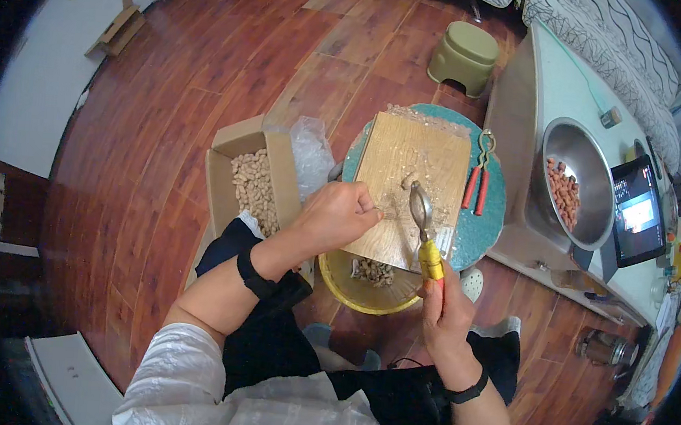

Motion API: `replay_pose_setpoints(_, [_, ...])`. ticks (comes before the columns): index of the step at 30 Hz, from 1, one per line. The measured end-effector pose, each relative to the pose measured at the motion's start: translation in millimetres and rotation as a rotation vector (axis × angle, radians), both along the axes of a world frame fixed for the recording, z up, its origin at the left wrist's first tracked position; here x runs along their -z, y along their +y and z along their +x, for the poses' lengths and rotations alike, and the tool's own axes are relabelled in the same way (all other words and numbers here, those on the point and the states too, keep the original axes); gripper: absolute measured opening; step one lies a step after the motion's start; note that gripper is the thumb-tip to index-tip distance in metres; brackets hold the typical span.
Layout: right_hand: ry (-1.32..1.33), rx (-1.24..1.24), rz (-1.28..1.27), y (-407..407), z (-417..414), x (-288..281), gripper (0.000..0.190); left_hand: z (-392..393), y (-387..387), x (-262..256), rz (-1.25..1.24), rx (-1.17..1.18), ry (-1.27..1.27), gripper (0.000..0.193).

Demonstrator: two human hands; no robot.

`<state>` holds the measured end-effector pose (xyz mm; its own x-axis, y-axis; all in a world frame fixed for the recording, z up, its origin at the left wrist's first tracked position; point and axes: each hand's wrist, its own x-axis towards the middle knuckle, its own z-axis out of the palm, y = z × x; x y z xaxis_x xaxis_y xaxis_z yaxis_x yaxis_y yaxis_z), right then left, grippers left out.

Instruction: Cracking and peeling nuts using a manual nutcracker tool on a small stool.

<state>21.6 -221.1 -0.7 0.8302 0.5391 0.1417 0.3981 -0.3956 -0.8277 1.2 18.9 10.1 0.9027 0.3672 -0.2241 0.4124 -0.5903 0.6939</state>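
In my right hand (449, 312) are metal plier-type nutcrackers (421, 208) with a yellow and red handle, their head tilted over a wooden board (401, 151). A peanut (409, 180) lies on the board at the tool's tip. Bits of shell and crumbs are scattered around it. My left hand (338, 209) hovers over the board's left side with thumb and fingertips together; whether something small is pinched there is hard to see. A cardboard box (284, 176) of unshelled peanuts (254, 183) stands left of the board.
Red-handled pliers (477, 183) lie on the round green tabletop (491, 223) under the board. Below its near edge sits a yellow-rimmed basket (363, 306) holding shells. A steel bowl (595, 212) with shelled peanuts and a tablet (639, 212) occupy the right cabinet. Beyond is a green stool (464, 55).
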Motion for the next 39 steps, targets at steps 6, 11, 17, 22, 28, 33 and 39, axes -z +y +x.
replay_pose_setpoints(6, [0.034, -0.051, -0.11, 1.4, 1.0, -1.7, 0.032, 0.8, 0.3, 0.1, 0.023, 0.019, 0.025, 0.03])
replay_pose_setpoints(11, [-0.056, -0.048, -0.089, -0.8, 1.6, 0.3, 0.031, 0.6, 1.3, 0.2, 0.018, 0.041, -0.002, 0.031])
replay_pose_setpoints(17, [-0.047, -0.022, -0.078, -0.6, 1.2, 2.4, 0.031, 0.0, 0.8, -3.2, 0.033, 0.054, 0.003, 0.033])
replay_pose_setpoints(22, [-0.032, -0.08, -0.128, 2.8, 1.9, -2.5, 0.03, -0.4, 1.4, 1.5, 0.052, 0.054, -0.005, 0.033])
replay_pose_setpoints(28, [-0.083, -0.098, -0.152, 2.2, 2.5, 2.9, 0.03, 0.3, 0.8, 1.7, 0.061, 0.047, 0.01, 0.034])
replay_pose_setpoints(33, [-0.042, -0.029, -0.07, 2.3, 2.5, -2.7, 0.03, 0.0, 1.6, 3.6, 0.056, 0.052, 0.007, 0.035])
replay_pose_setpoints(39, [-0.071, -0.082, -0.145, 3.4, 2.9, 1.4, 0.03, -0.7, 0.6, 2.2, 0.038, 0.044, -0.029, 0.033])
